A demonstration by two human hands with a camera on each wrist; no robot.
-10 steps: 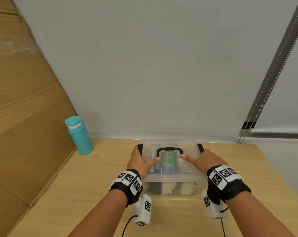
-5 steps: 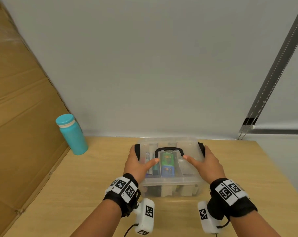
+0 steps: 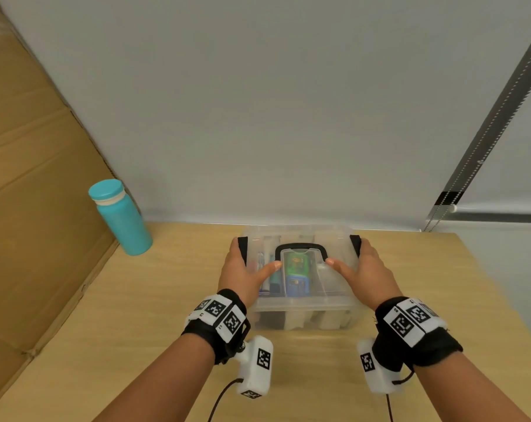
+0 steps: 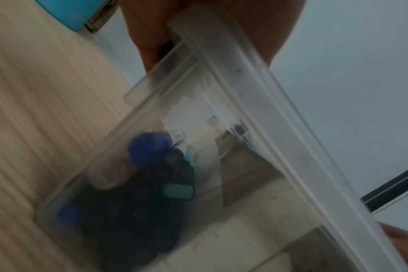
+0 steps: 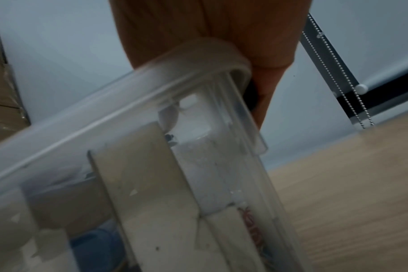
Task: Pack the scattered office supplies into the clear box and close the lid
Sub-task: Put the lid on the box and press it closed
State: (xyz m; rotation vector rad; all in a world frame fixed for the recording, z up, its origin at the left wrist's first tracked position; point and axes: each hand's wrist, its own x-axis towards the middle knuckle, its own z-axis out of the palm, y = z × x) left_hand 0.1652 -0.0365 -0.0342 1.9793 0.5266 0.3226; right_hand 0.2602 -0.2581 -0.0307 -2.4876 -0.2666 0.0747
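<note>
The clear box [image 3: 304, 304] sits on the wooden table with its lid [image 3: 334, 239] on and a black handle [image 3: 300, 246] lying flat on top. Through the plastic I see a green and blue item [image 3: 296, 269] and pens. My left hand [image 3: 243, 269] grips the box's left end, thumb on the lid and fingers over the black latch [image 3: 243, 246]. My right hand [image 3: 367, 269] grips the right end the same way over its latch [image 3: 355, 242]. The wrist views show the fingers [image 4: 151, 36] [image 5: 198, 27] wrapped over the lid edge [image 4: 245, 92] [image 5: 128, 103].
A teal bottle [image 3: 121, 217] stands at the back left of the table [image 3: 136, 330], next to a slanted cardboard sheet [image 3: 29, 208]. A blind with a bead cord [image 3: 471, 147] hangs at the back right. The wall runs close behind the box.
Both hands keep their hold on the box's ends. My forearms have drawn a little nearer to me and the head view has shifted; the box stays in place.
</note>
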